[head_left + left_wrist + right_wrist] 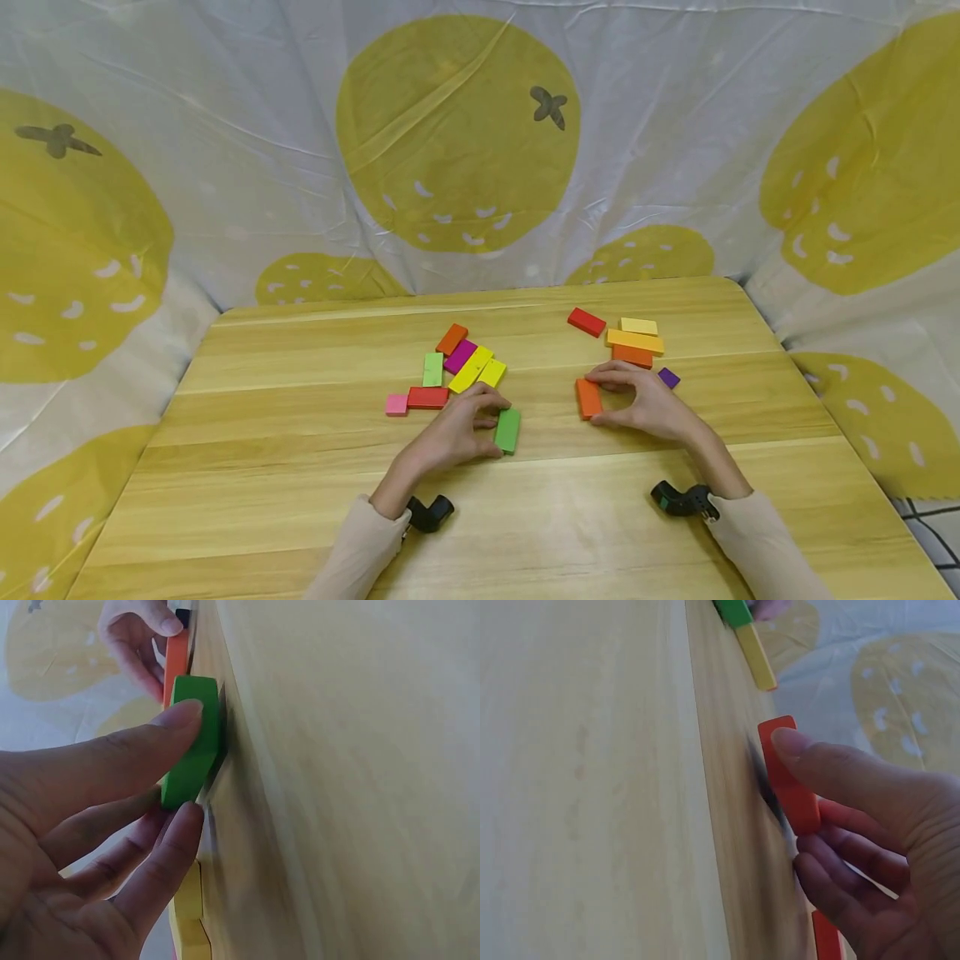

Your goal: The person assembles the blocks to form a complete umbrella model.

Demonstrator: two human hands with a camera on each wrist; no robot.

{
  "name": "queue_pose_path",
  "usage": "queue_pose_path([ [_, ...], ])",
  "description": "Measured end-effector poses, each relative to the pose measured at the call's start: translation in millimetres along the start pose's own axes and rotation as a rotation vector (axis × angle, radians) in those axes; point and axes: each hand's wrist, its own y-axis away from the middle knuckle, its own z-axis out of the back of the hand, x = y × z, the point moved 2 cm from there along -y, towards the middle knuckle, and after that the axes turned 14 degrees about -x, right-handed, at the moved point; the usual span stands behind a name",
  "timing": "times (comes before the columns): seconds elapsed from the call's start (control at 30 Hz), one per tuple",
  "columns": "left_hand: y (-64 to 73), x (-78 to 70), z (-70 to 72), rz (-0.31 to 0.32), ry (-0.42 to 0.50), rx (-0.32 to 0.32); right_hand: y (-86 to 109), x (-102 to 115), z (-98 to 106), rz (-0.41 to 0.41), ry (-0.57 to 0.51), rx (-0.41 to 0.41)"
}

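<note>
Over the worktop (540, 525), the left hand (456, 429) pinches a green, flat rectangular block (507, 432) on its right, long axis near-to-far. Well apart rightward, an orange, flat rectangular block (588, 400) lies nearly parallel, pinched by the right hand (647, 403), just beyond.

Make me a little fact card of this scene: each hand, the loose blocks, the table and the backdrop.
Left hand: pinches a green block
Right hand: pinches an orange block
Loose, left side: pink block, light green block, magenta block, others
Loose, right side: pale yellow block, amber block, purple block, others
Table: wood-grain top
Backdrop: white cloth, large yellow prints
</note>
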Motion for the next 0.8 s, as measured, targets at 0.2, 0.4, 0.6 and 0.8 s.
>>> queue_pose_path([
  [0.2, -12.4, -8.9, -10.2, -0.066, -0.061, -0.092, -2.6, 6.8, -4.9, 0.006, 0.013, -0.029],
  [0.4, -25.2, -14.4, -21.2, -0.076, -0.09, -0.137, -17.2, 13.0, -11.8, -0.015, -0.006, -0.027],
  [0.6, -33.5, -16.8, -32.2, -0.051, -0.096, -0.115, -38.4, 18.3, -18.6, -0.03, -0.008, -0.058],
  [0.8, -37.2, -21.6, -40.6, -0.051, -0.104, -0.108, -51.5, 19.2, -29.5, 0.016, 0.003, -0.059],
])
